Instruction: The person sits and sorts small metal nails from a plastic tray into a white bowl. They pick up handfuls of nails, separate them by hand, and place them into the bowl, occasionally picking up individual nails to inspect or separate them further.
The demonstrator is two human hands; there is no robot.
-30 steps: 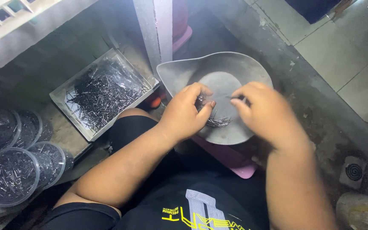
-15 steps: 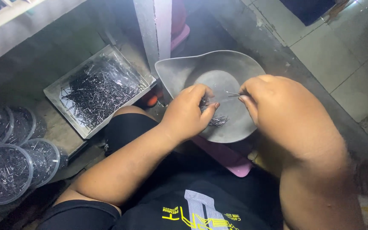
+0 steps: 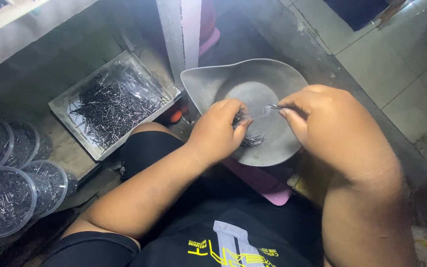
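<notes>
Since a moment ago, right hand (image 3: 332, 123) has drawn apart, pinching a few thin pins (image 3: 274, 106) over the grey dish (image 3: 253, 79). Left hand (image 3: 218, 131) grips a dark bundle (image 3: 245, 141) (sorting step); counting out continues.

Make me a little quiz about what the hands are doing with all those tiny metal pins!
1. True or false: the left hand grips a bunch of small dark pins over the grey metal pan.
2. What does the right hand pinch between its fingertips?
A. a single thin pin
B. a spoon
C. a coin
3. Where do most loose pins lie: in the rectangular tray or on the tiled floor?

Key
1. True.
2. A.
3. In the rectangular tray, left of the pan.
</notes>
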